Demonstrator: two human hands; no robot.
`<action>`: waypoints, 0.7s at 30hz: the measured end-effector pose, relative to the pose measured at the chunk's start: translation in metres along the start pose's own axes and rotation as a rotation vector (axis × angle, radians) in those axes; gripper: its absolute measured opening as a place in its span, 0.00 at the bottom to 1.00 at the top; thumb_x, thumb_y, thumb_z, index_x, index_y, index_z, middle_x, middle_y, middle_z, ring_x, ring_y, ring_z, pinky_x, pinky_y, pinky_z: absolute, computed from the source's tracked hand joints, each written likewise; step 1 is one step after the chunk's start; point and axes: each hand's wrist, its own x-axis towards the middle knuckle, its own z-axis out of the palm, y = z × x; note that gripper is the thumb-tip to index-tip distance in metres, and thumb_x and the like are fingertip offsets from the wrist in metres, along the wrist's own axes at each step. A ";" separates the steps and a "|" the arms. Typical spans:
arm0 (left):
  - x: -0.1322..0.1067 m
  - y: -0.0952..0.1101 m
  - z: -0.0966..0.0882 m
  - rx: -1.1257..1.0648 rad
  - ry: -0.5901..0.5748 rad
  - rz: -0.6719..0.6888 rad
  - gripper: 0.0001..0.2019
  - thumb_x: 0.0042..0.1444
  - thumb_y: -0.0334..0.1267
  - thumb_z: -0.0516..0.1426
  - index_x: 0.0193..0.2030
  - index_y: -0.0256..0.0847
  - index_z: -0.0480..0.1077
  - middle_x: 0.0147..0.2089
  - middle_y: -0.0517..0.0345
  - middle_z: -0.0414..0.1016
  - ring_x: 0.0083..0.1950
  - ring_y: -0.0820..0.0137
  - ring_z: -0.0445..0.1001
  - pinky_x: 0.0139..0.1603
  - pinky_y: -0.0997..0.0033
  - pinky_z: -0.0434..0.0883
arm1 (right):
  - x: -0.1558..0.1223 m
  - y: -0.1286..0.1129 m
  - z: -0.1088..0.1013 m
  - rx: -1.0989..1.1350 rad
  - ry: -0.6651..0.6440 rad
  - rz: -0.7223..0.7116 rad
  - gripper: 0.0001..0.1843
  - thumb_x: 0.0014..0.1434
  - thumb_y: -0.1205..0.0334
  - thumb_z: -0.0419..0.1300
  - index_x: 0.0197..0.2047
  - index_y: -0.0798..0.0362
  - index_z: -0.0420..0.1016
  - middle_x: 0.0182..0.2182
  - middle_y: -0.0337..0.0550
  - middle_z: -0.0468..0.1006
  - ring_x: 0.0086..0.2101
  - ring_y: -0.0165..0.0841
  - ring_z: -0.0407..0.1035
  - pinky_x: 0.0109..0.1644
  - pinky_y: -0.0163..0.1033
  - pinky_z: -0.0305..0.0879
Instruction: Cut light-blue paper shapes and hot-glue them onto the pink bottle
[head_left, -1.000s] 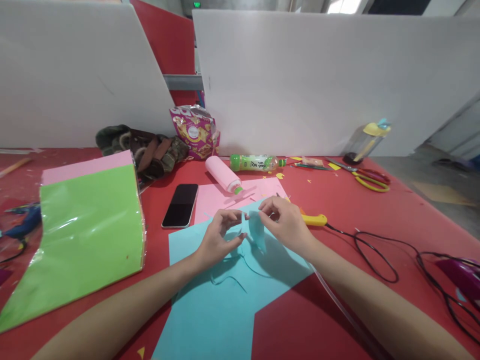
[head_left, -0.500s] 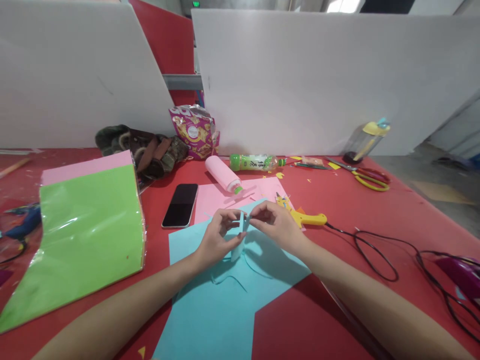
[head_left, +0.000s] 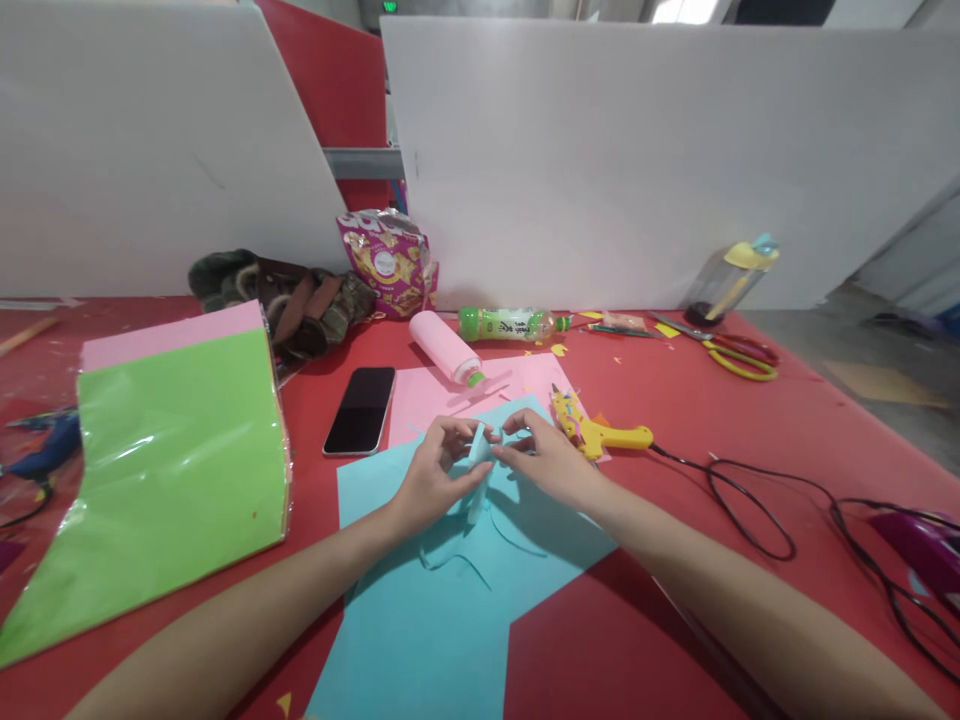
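Note:
Above a blue sheet (head_left: 427, 630), my left hand (head_left: 439, 468) is closed on a small folded piece of light blue paper (head_left: 478, 450), thumb in front and fingers behind. My right hand (head_left: 546, 455) pinches at the right side of that piece, thumb and forefinger close together; a small blue bit shows at its fingertips. Thin blue paper strips (head_left: 457, 558) lie curled on the sheet below. Beyond the hands are a pink sheet (head_left: 412, 395) and a pink-wrapped bottle (head_left: 446, 347) lying on its side. A yellow glue gun (head_left: 600, 433) rests right of my right hand.
A black phone (head_left: 360, 410) and a plastic-wrapped pack of green paper (head_left: 180, 450) lie left. A green-labelled bottle (head_left: 510, 324), a snack bag (head_left: 390, 265), scissors (head_left: 739, 360) and a clear yellow-lidded cup (head_left: 731, 280) stand or lie farther back. A black cord (head_left: 750, 480) loops right.
The folded blue paper has tilted and turned, showing more of its face. My right hand has shifted slightly left and down, with its fingers repositioned at the paper's edge.

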 end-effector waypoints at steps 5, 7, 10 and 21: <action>-0.001 -0.002 0.000 0.001 0.011 -0.019 0.14 0.48 0.28 0.57 0.36 0.43 0.54 0.44 0.57 0.66 0.46 0.72 0.69 0.44 0.70 0.65 | 0.000 0.000 0.003 -0.021 0.005 0.030 0.10 0.51 0.56 0.55 0.33 0.51 0.58 0.31 0.40 0.70 0.29 0.29 0.67 0.27 0.33 0.64; -0.001 -0.002 0.000 0.001 0.011 -0.042 0.14 0.48 0.29 0.57 0.36 0.43 0.54 0.44 0.56 0.66 0.45 0.71 0.69 0.44 0.70 0.65 | 0.000 0.000 0.004 -0.058 0.014 0.033 0.09 0.51 0.58 0.55 0.32 0.52 0.58 0.31 0.40 0.70 0.28 0.28 0.67 0.28 0.33 0.63; -0.001 -0.002 0.001 -0.007 0.010 -0.037 0.14 0.48 0.28 0.57 0.36 0.43 0.54 0.44 0.56 0.65 0.45 0.70 0.69 0.45 0.68 0.65 | -0.001 -0.001 0.004 -0.119 0.034 0.026 0.08 0.50 0.61 0.56 0.31 0.53 0.59 0.28 0.39 0.70 0.26 0.28 0.66 0.28 0.33 0.61; 0.000 0.001 0.000 0.012 -0.019 -0.010 0.14 0.48 0.29 0.56 0.35 0.43 0.53 0.41 0.58 0.64 0.43 0.70 0.70 0.44 0.66 0.64 | -0.003 -0.004 -0.002 -0.278 0.080 -0.081 0.09 0.43 0.74 0.53 0.18 0.53 0.61 0.16 0.34 0.62 0.20 0.27 0.58 0.27 0.34 0.52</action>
